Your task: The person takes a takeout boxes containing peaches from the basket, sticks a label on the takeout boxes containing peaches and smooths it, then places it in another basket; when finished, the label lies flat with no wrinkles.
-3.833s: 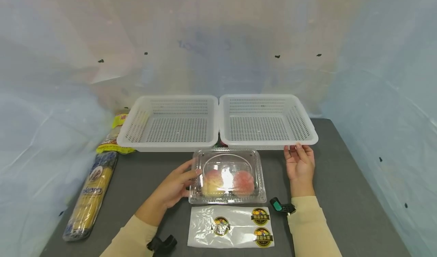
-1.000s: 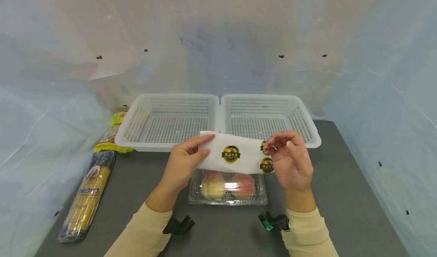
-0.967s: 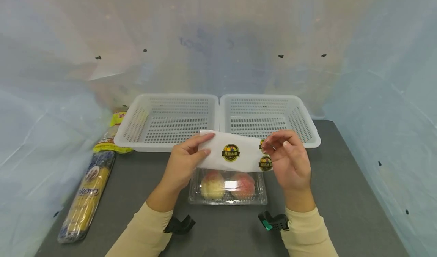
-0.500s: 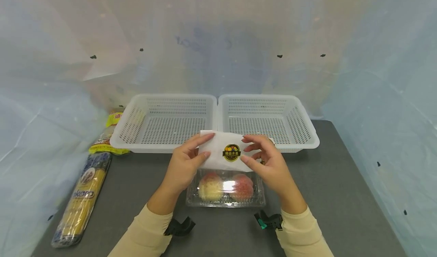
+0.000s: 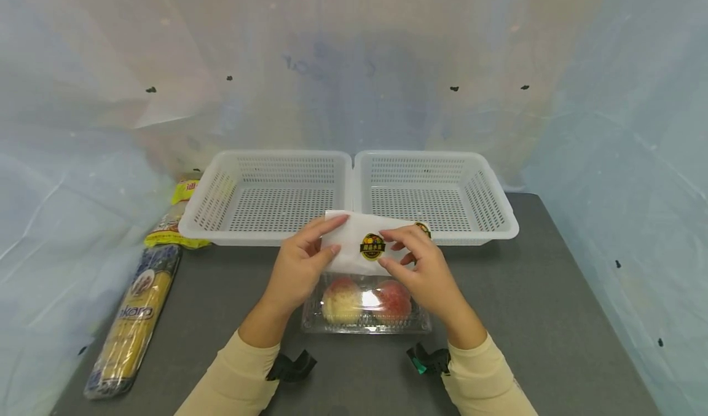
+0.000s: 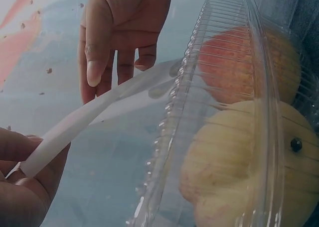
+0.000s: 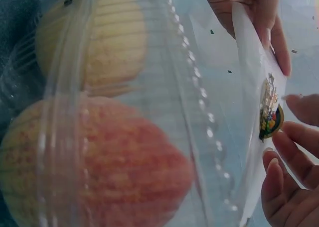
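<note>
The left hand (image 5: 301,262) pinches the left end of a white sticker sheet (image 5: 354,247) between thumb and forefinger, holding it in the air above a clear plastic box (image 5: 365,308). The right hand (image 5: 426,271) meets the sheet from the right side; its fingertips (image 5: 389,235) are curled and close together at a round yellow and black sticker (image 5: 372,246) near the middle of the sheet, and whether they grip the sticker itself or only the sheet cannot be told. A second sticker (image 5: 423,227) shows just above the right hand. The box is closed, lies on the dark grey table (image 5: 553,317) directly under the sheet, and contains two peaches (image 5: 366,299) side by side. Behind the hands stand two white perforated baskets (image 5: 348,195), touching each other. A long yellow and blue packet (image 5: 135,317) lies at the left table edge
</note>
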{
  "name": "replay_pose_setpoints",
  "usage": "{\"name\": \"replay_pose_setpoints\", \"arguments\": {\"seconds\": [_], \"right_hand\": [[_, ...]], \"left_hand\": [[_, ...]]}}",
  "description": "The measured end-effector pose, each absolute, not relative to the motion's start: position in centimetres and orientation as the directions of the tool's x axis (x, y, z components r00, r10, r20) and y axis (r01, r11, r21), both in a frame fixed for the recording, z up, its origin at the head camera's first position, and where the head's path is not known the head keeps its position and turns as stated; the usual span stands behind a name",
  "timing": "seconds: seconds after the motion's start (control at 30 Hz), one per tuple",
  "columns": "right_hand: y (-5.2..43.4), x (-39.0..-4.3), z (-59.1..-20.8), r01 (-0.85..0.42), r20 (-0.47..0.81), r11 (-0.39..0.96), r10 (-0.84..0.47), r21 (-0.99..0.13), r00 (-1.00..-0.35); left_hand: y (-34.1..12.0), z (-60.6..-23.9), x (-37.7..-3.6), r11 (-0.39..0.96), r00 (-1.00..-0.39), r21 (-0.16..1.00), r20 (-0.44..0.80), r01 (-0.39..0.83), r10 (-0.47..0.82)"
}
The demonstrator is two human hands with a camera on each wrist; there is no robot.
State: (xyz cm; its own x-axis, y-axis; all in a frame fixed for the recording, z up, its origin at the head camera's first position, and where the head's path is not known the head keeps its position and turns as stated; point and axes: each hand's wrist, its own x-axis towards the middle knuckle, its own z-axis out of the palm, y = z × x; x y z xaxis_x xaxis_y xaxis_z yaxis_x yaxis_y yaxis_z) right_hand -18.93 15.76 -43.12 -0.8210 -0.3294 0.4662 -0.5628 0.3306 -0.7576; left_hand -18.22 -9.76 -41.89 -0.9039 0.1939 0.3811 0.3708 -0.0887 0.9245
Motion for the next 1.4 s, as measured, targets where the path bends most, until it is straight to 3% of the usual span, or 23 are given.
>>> {"name": "replay_pose_setpoints", "arguments": {"seconds": [0.33, 1.07, 1.4], "right_hand": [[15.5, -18.9, -43.2, -0.598, 0.530, 0.339, -0.277, -0.727, -0.802], [15.4, -18.1, -42.5, -0.672, 0.628, 0.196, -0.245, -0.714, -0.739], [15.9, -17.5, -41.6, -0.642, 0.620, 0.012, -0.246, -0.767, -0.745]], "left_hand": [[-9.6, -41.9, -17.9, -0.088, -0.915, 0.932, 0.363, 0.352, 0.177], [-10.2, -42.0, -17.7, -0.032, -0.939, 0.948, 0.318, 0.317, 0.133], [-11.0, -43.3, -16.5, -0.027, -0.986, 0.988, 0.154, 0.152, 0.065]]}}
